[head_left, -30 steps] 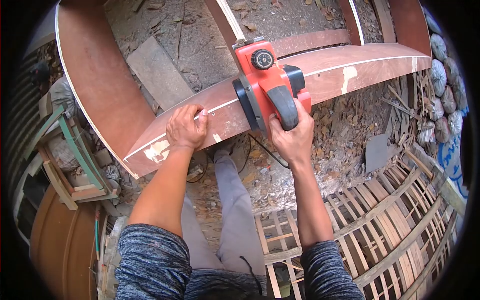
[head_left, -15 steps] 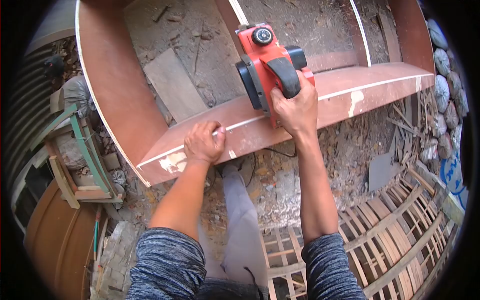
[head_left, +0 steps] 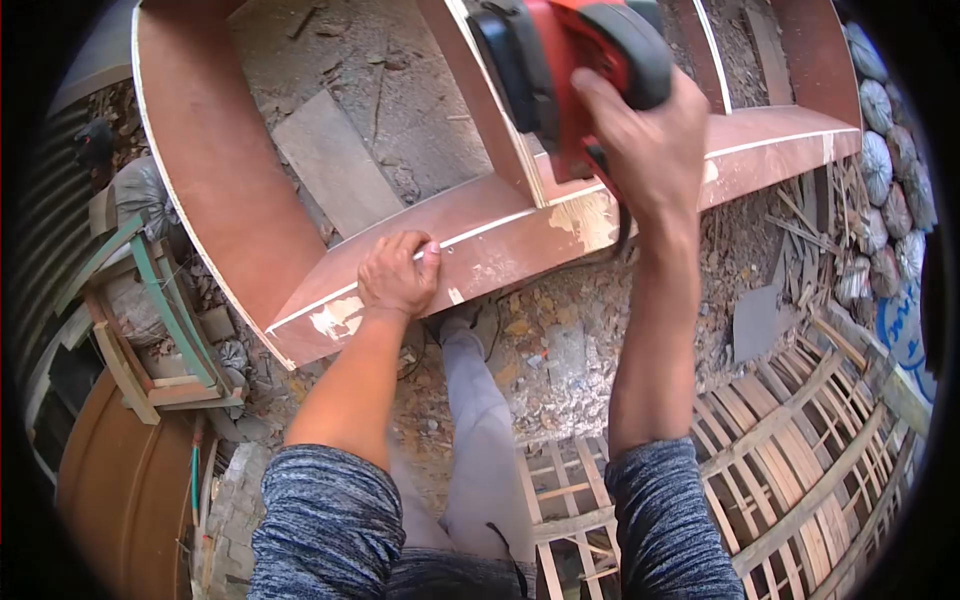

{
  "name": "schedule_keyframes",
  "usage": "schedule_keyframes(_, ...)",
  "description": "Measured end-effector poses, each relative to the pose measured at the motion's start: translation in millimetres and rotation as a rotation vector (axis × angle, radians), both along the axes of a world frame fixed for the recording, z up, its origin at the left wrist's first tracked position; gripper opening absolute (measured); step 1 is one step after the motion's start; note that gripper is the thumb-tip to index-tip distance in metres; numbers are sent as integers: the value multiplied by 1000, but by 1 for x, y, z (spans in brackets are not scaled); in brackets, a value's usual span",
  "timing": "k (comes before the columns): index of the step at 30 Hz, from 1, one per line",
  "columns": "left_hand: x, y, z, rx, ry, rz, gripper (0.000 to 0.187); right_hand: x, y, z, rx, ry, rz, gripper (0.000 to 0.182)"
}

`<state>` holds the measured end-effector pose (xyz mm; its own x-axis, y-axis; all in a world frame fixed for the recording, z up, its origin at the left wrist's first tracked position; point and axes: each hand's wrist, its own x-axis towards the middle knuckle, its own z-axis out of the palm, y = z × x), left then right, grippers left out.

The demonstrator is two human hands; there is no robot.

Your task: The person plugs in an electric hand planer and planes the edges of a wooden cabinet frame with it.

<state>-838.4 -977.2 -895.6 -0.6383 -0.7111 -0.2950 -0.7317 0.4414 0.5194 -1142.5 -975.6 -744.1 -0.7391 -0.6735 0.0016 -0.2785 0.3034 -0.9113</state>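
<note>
My right hand [head_left: 655, 150] is wrapped around the black handle of a red electric planer [head_left: 560, 110]. The planer is raised toward the camera and slightly blurred, hiding part of the frame behind it. A reddish-brown plywood frame [head_left: 480, 262] with pale edges and divider panels spans the view, its near side curved. My left hand [head_left: 398, 272] grips the top edge of that near side, fingers curled over it, left of the planer. Light bare-wood patches show on the panel's outer face, one of them [head_left: 585, 220] below the divider's end.
A loose board [head_left: 335, 165] lies on the littered ground inside the frame. Slatted wooden latticework [head_left: 770, 450] lies at lower right, and filled sacks [head_left: 875, 165] are stacked at far right. A green-and-brown wooden stand [head_left: 170, 300] is at left. A dark cord [head_left: 580, 262] runs below the planer.
My right hand has lifted the planer off the frame's edge, up and to the right, exposing a pale patch by the divider. My left hand keeps its hold; the view has shifted slightly.
</note>
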Motion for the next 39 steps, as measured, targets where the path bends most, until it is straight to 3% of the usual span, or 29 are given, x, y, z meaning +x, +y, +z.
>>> schedule_keyframes(4, 0, 1, -2, -9, -46, -22, 26, 9, 89, 41, 208, -18, -57, 26)
schedule_keyframes(8, 3, 4, -9, -27, -40, 0, 33, 35, 180, 39, 406, -100, -122, 23)
schedule_keyframes(16, -1, 3, -2, -3, -74, -32, 30, 87, 234, 3, 478, -149, -23, 25)
schedule_keyframes(32, -4, 1, 0, -12, -68, -21, 31, 88, 161, -41, 382, -104, 10, 28)
schedule_keyframes(39, -1, 1, -3, -33, 8, 4, 29, 71, 115, -44, 364, -70, 19, 21)
